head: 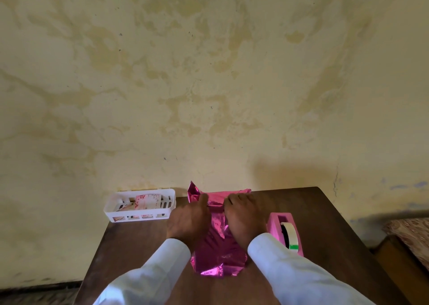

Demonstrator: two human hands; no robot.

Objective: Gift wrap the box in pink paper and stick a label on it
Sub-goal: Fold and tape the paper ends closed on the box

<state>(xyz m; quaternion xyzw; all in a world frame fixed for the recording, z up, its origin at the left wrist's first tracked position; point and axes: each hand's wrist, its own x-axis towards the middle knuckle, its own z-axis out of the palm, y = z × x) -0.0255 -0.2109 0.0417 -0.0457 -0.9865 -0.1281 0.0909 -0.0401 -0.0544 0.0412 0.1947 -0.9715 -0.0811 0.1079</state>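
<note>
Item: pink paper (pixel 218 246), shiny metallic foil, creased and wrinkled, folded around the box; the box itself is fully covered and out of sight.
Surface: bright magenta with pale glints; a lengthwise seam runs down the middle of the top.
Location: middle of the brown wooden table (pixel 130 246), between the basket and the tape dispenser, its far end close to the wall.
Long axis: runs from the person's side towards the wall.
Far end: loose paper, with one pointed corner standing upright at the left.
Near end: flaps lie crumpled and flattened on the table.
Left hand (pixel 188 219): lies palm down on the left part of the paper, fingers stretched forward, pressing.
Right hand (pixel 243 214): rests on the right part, fingers bent down at the seam; pinching or merely pressing cannot be told.
Sleeves: white, both forearms.
Basket (pixel 111 208): white slotted plastic, at the table's far left corner, holding patterned cards (pixel 147 201).
Tape dispenser (pixel 274 225): pink, just right of the paper, with a white roll.
</note>
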